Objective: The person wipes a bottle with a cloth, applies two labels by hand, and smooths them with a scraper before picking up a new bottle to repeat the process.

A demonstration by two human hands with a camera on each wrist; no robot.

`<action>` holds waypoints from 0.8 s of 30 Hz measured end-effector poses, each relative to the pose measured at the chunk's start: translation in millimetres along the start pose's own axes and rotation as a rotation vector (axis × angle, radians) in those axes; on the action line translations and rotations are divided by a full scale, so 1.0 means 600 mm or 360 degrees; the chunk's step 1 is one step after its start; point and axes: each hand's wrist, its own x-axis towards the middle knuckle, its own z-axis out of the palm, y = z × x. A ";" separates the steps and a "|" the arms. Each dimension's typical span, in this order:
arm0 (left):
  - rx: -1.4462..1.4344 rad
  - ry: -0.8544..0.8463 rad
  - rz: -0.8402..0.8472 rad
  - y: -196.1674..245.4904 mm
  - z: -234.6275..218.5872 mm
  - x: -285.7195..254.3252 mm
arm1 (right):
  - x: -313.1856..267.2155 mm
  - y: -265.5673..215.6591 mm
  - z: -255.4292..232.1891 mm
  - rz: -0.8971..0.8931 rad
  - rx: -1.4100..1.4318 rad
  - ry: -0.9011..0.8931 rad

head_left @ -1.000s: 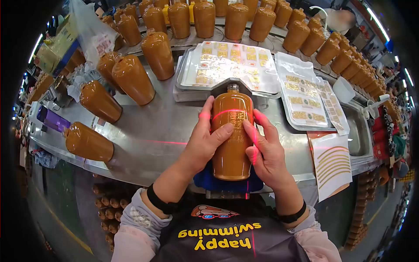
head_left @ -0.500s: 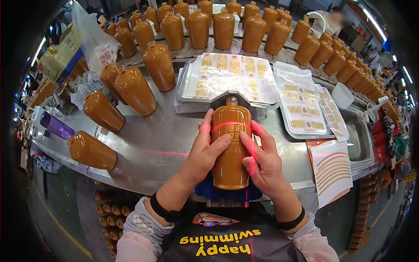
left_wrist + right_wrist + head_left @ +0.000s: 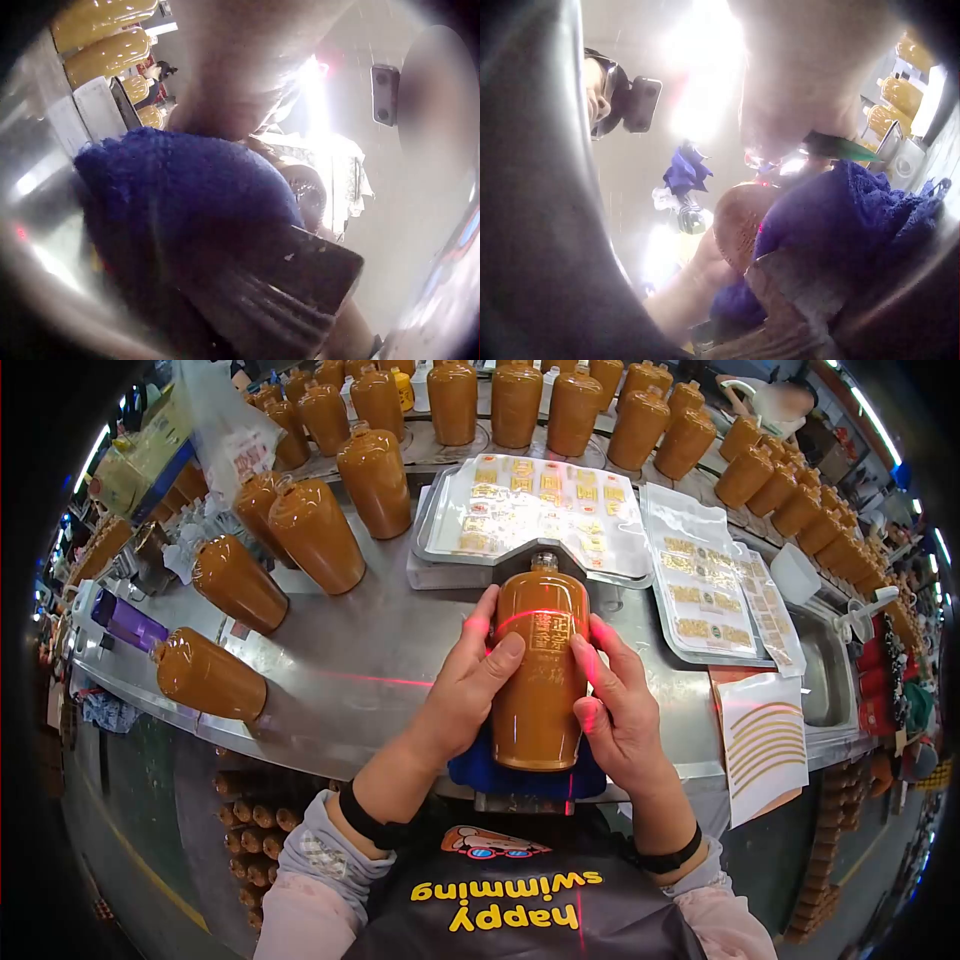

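In the head view a glossy brown bottle (image 3: 540, 710) with gold lettering on its front leans back, its neck in the notch of a metal bracket (image 3: 512, 552). My left hand (image 3: 460, 685) holds its left side, thumb laid on the front by the lettering. The right hand (image 3: 622, 710) grips the other side, with a fingertip at the lettering's right edge and the thumb lower down. Under the bottle sits a blue cloth (image 3: 475, 772), which also shows as a blue pad (image 3: 187, 180) in the left wrist view. Red light lines cross the bottle and fingers.
Trays of gold label sheets (image 3: 540, 510) (image 3: 700, 590) lie behind and right. A sheet of gold curved strips (image 3: 765, 730) is at the right edge, near a sink (image 3: 825, 680). Several brown bottles (image 3: 212, 675) stand left; more line the back (image 3: 515, 410). A purple bottle (image 3: 130, 622) lies far left.
The head view has tilted slightly down and back up. Both hands keep nearly the same hold on the bottle. Bottles in the back row have moved to the right.
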 end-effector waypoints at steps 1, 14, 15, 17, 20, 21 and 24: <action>0.0009 -0.0003 -0.0004 0.000 0.000 0.001 | 0.000 0.001 -0.001 -0.0005 -0.0006 0.0007; 0.0403 0.0139 0.0119 -0.011 0.010 0.002 | 0.003 -0.002 0.000 -0.0016 -0.0099 0.0024; 0.0426 0.0158 0.0122 -0.011 0.012 0.002 | 0.003 -0.002 -0.002 -0.0027 -0.0113 0.0016; 0.0443 0.0171 0.0126 -0.008 0.007 0.005 | 0.009 -0.002 0.000 -0.0030 -0.0131 -0.0015; 0.0468 0.0186 0.0125 -0.012 0.007 0.005 | 0.013 -0.006 -0.011 -0.0042 -0.0159 0.0039; 0.0473 0.0195 0.0122 -0.014 0.007 0.005 | 0.019 -0.007 -0.021 0.0058 -0.0076 0.0069; 0.0677 0.0260 0.0161 -0.023 0.002 0.009 | 0.095 -0.059 -0.073 0.0518 0.0011 -0.0128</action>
